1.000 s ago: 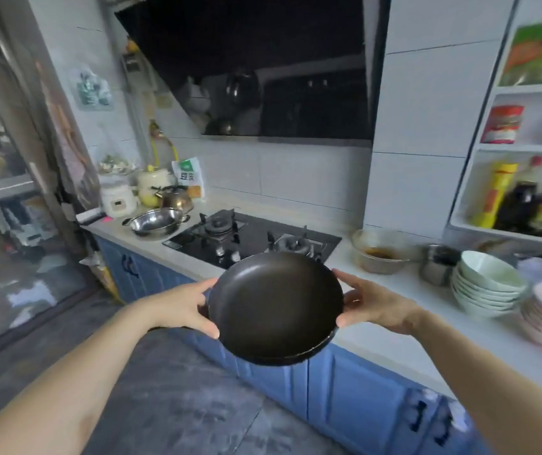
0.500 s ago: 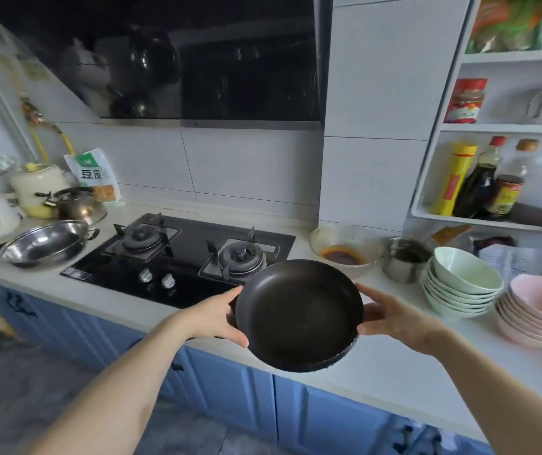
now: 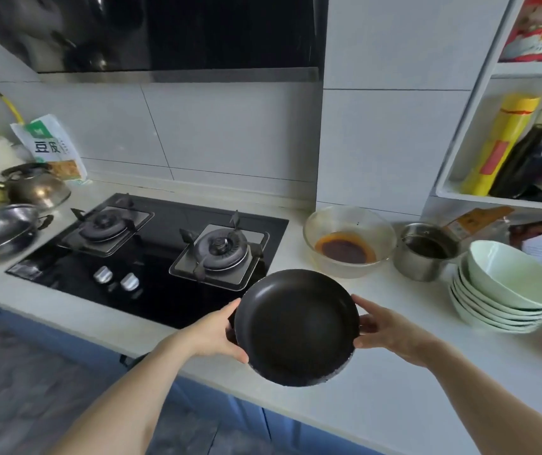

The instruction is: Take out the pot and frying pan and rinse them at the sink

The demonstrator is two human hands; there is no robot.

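While the white counter [image 3: 378,382] runs beneath, the black frying pan [image 3: 296,327] hangs just right of the gas hob [image 3: 151,257], tilted toward the camera. Left hand [image 3: 212,333] and right hand [image 3: 391,333] clamp opposite rims, equally near; no sink is visible.

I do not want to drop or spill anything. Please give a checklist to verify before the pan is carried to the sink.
1. Both hands on the frying pan: ok, left hand and right hand grip opposite rims.
2. Pan empty: ok.
3. Pan clear of the glass bowl with sauce: ok, apart.
4. Pan clear of the stacked green bowls: ok.
5. Sink position: cannot tell, not in view.
6. Pan handle: cannot tell.
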